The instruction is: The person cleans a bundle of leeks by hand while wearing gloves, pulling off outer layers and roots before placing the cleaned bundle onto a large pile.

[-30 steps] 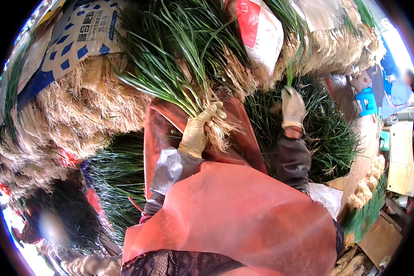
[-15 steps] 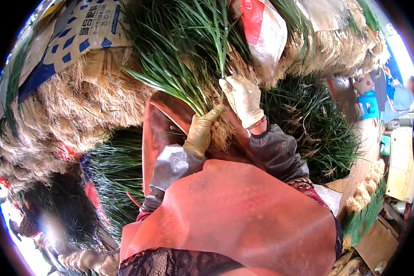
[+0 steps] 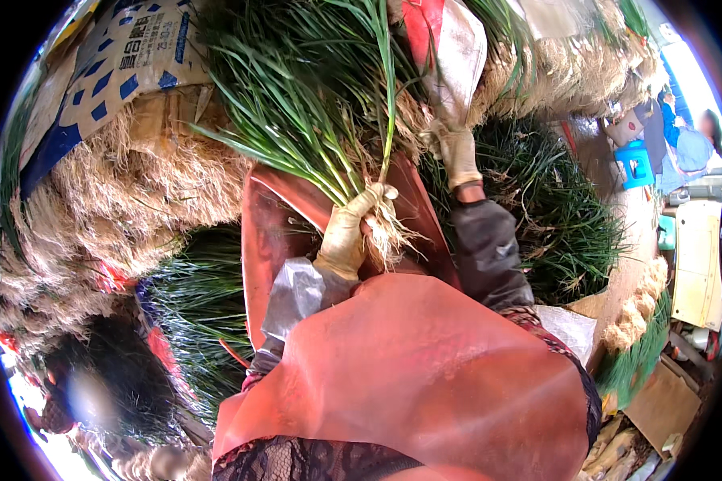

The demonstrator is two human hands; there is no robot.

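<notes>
Gloves cover both hands in the head view. The left hand (image 3: 346, 232), in a pale, soiled glove, sits near the middle of the picture with its fingers wrapped tight round the base of a bunch of green chives (image 3: 297, 120). Long leaves fan up and to the left from that grip, while the whitish roots (image 3: 389, 232) hang out just to the right of the fist. A single green stalk rises straight up from the same hold.

The right hand (image 3: 457, 152), also gloved, reaches up and away from the bunch, clear of it, into a heap of chives and straw-coloured roots (image 3: 553, 72). Its fingers seem curled into the tangle, but the roots hide the tips, so whether they grip anything cannot be told.

Below both hands spreads a reddish-orange apron (image 3: 425, 377), with a dark sleeve (image 3: 489, 248) on the right forearm and a grey plastic cuff (image 3: 297, 289) on the left. More dark green chive piles (image 3: 561, 216) lie to the right and lower left. A white sack with a blue pattern (image 3: 120, 64) rests at the upper left. Another person (image 3: 694, 144) sits at the far right beside a blue stool (image 3: 638, 160).
</notes>
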